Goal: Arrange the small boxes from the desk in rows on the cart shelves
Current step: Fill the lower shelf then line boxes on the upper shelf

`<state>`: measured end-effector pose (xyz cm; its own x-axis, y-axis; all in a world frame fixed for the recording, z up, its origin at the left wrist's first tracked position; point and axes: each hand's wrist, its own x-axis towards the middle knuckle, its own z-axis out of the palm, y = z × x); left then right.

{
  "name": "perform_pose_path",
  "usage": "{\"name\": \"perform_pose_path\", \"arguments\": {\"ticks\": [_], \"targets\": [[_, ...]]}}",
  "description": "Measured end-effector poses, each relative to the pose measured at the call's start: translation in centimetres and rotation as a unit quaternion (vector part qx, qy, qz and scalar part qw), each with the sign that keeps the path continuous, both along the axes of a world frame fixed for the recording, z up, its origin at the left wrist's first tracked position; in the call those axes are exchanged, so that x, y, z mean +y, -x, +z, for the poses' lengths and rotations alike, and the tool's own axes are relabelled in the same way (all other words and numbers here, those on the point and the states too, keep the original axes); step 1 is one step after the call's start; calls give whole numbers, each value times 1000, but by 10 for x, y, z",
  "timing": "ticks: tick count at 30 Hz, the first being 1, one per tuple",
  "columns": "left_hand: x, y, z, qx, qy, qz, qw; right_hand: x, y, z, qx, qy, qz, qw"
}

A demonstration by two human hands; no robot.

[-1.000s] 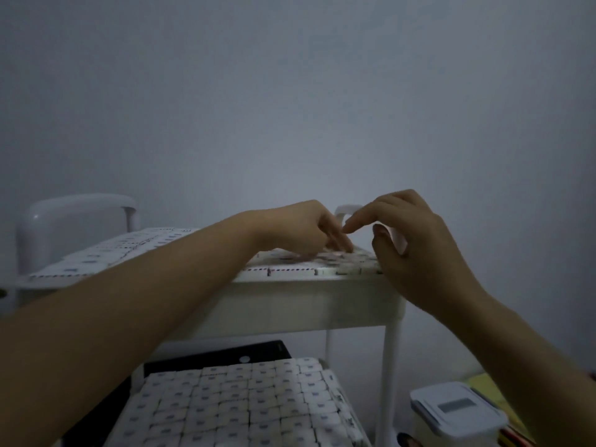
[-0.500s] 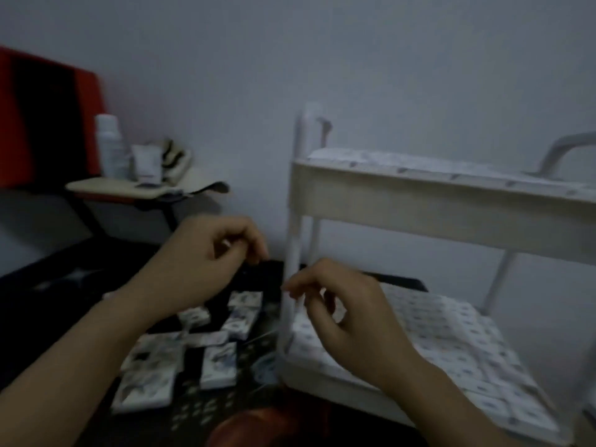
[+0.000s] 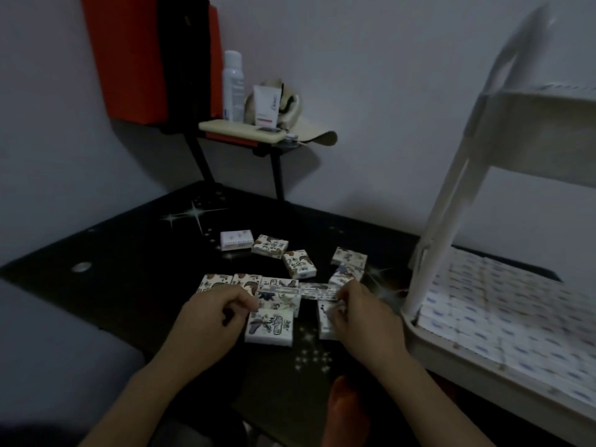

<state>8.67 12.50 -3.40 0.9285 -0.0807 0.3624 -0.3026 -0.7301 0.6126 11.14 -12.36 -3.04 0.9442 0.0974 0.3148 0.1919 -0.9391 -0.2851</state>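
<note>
Cart shelf (image 3: 451, 361) holds box rows (image 3: 490, 314); loose boxes (image 3: 269, 329) litter desk (image 3: 129, 269).

Head camera looks forward and down, close over the desk (image 3: 129, 253), cart (image 3: 532, 137) at right

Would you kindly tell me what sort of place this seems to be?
Probably a corner of a home room, a bedroom or study: a glossy black desk strewn with small printed boxes, a raised cream shelf holding a white spray bottle and white lotion tube, and a white plastic storage cart.
</note>
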Motion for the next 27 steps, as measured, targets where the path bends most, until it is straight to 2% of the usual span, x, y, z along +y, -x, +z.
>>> {"name": "perform_pose_path", "arguments": {"ticks": [4, 9, 16, 19, 24, 27], "targets": [[-4, 4, -17, -7, -25, 21, 999, -9, -1, -3, 43, -43, 9, 998], [-13, 9, -17, 63, -31, 96, 993, -9, 2, -4, 83, -32, 35, 995], [-22, 14, -5, 108, -60, 55, 991, -13, 10, 4, 136, -11, 83, 987], [-22, 15, -4, 112, -50, 18, 992, -16, 16, 9, 171, -87, 83, 978], [-34, 18, -1, 117, 6, -85, 989, -21, 30, 9, 209, -260, 88, 939], [-44, 20, -1, 108, -22, -136, 985, -22, 35, 6, 195, -279, 105, 934]]}}
